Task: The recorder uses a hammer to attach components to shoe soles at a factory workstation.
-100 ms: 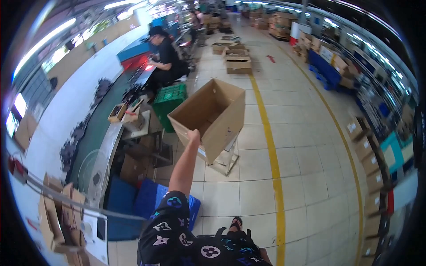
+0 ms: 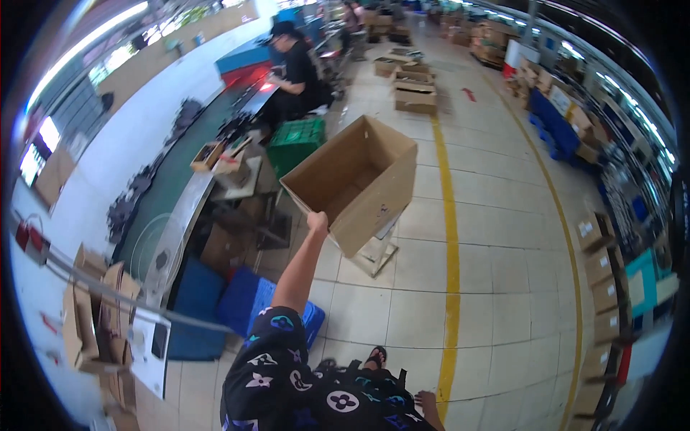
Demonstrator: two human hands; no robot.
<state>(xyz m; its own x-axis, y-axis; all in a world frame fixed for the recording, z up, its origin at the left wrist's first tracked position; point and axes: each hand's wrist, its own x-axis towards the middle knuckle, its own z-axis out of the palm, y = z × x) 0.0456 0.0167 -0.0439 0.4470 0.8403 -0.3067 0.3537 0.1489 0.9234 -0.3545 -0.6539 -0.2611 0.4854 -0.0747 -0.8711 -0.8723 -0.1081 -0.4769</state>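
An open-topped, brown cardboard box [image 2: 381, 190] is out in front of me, with bare cardboard showing inside. My left hand [image 2: 317, 221] grips its near rim at the left corner, fingers over the edge and arm stretched forward. Beneath the box is a small pale metal stand [image 2: 375, 260], mostly hidden; I cannot tell whether the box rests fully on it. Low at the right, my right hand [image 2: 425, 399] hangs beside my body, away from the box. It is small and blurred, so its fingers do not show clearly.
Left of the box are a green crate [image 2: 296, 142], a long green-topped workbench [image 2: 154, 205] and a blue bin [image 2: 248, 291]. A person [image 2: 298, 72] sits working farther along the bench. Open cartons [image 2: 415, 100] stand on the tiled floor ahead, and cartons [image 2: 600, 266] line the right side.
The view has swung slightly left, so the surroundings sit farther right. The box has turned a little with my left hand still on its rim. My right hand has come into view.
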